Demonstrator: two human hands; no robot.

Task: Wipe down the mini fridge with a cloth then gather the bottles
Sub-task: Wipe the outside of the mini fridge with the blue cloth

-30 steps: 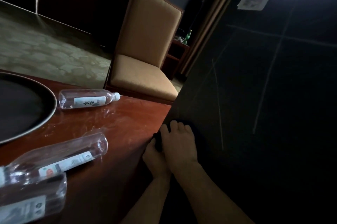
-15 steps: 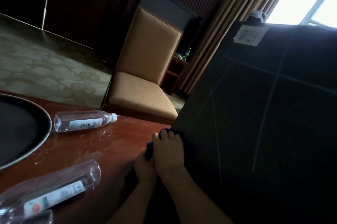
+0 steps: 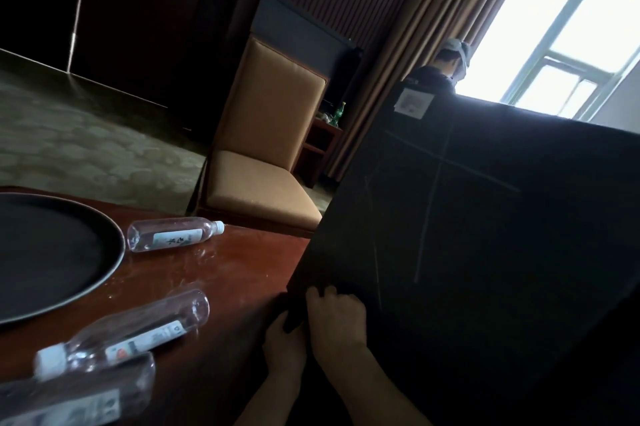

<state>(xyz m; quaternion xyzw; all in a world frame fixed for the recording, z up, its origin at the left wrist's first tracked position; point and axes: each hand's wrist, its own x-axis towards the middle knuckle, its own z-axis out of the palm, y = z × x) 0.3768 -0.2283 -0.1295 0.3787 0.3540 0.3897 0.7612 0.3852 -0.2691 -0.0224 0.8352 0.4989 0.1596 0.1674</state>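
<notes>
fridge: big matte black mini fridge (image 3: pixel 485 252) stands on the glossy reddish wooden table (image 3: pixel 235 273)
right hand (image 3: pixel 337 320): fingers flat, pressing a dark cloth (image 3: pixel 294 316) low on the front
left hand (image 3: pixel 282 344): under the right; fingers hidden, can't tell
tip: I'd use long overlapping strokes, those pale streaks need it
bottles: three clear plastic bottles (image 3: pixel 175 238) lie left, untouched

Black mini fridge (image 3: pixel 485 252), faintly streaked, stands on the table's right. A dark cloth (image 3: pixel 294 313) lies at its lower left corner. Three clear capped bottles lie on their sides: far bottle (image 3: pixel 173 238), middle bottle (image 3: pixel 128 335), nearest bottle (image 3: pixel 76 398).
</notes>
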